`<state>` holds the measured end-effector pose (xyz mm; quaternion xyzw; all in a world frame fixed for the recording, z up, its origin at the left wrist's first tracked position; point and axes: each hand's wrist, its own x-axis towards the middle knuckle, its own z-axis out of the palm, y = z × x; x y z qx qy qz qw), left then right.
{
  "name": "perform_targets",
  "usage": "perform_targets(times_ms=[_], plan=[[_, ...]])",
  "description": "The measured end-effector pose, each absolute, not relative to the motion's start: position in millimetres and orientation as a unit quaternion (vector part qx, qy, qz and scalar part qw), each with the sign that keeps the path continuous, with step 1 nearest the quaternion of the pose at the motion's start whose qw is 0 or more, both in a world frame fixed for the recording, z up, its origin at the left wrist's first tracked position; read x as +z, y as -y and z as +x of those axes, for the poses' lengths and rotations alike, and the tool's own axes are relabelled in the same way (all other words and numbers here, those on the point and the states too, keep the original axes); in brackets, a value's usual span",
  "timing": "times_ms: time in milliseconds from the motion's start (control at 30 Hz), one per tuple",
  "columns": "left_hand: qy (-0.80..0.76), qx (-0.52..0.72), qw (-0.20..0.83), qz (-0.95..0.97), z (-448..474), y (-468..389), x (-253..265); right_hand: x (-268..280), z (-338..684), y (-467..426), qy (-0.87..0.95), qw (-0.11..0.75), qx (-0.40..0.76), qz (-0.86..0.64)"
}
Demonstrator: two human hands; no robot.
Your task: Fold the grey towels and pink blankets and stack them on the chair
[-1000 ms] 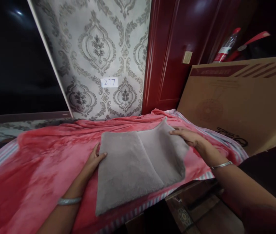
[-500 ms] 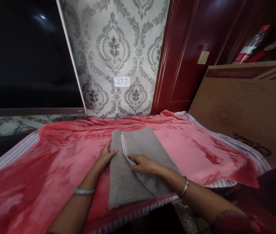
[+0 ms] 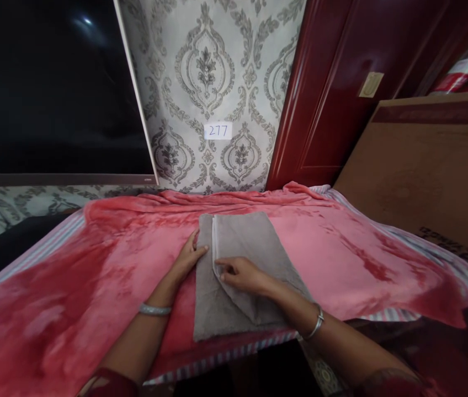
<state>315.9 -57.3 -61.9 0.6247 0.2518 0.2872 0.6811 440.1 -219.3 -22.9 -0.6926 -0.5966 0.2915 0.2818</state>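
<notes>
The left hand [image 3: 187, 259] lay open at the left edge of the grey cloth [image 3: 213, 311], its thumb spread from the fingers and resting on top. The right hand [image 3: 240, 274] was partly curled over the cloth, its index finger touching the pale edge of the folded-over flap; whether it pinched that edge could not be told. A bracelet [image 3: 154, 310] circled the left wrist and a thinner bangle [image 3: 317, 322] the right. The cloth lay near the front of a pink and red blanket [image 3: 320, 248], with the flap covering most of its right part. Striped fabric [image 3: 58, 237] showed along the blanket's borders. Behind stood patterned wallpaper [image 3: 205, 66] bearing a card [image 3: 218, 130] marked 277, a dark screen [image 3: 52, 94] to its left and a red panel [image 3: 329, 110] to its right. A carton [image 3: 428, 160] stood at far right, near a bottle [image 3: 463, 69].
</notes>
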Motion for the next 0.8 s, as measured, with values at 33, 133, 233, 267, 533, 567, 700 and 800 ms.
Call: perform_targets(times_ms=[33,133,233,267,533,567,700,800], plan=[[-0.246,0.285,0.680,0.629,316.1,57.2,-62.0,-23.0,440.6,226.2,0.590,0.295,0.292,-0.693],[-0.238,0.281,0.682,0.631,317.2,56.9,-62.9,-24.4,441.0,254.6,0.581,0.339,0.273,-0.687],[-0.237,0.285,0.678,0.635,318.4,56.6,-64.5,-34.6,431.8,282.2,0.604,0.365,0.197,-0.680],[-0.237,0.289,0.673,0.639,318.8,56.5,-65.0,-40.3,426.9,288.6,0.616,0.359,0.168,-0.680],[-0.256,0.290,0.652,0.652,319.2,55.9,-65.2,-77.6,400.6,284.9,0.673,0.351,0.003,-0.651],[-0.260,0.289,0.652,0.651,319.0,56.1,-64.9,-79.0,399.1,283.0,0.676,0.352,-0.014,-0.647],[-0.270,0.276,0.638,0.666,318.8,58.3,-62.7,-84.4,391.4,283.1,0.696,0.278,-0.041,-0.660],[-0.349,0.315,0.494,0.732,319.3,61.7,-56.4,-88.0,387.2,286.4,0.696,0.250,-0.032,-0.673]])
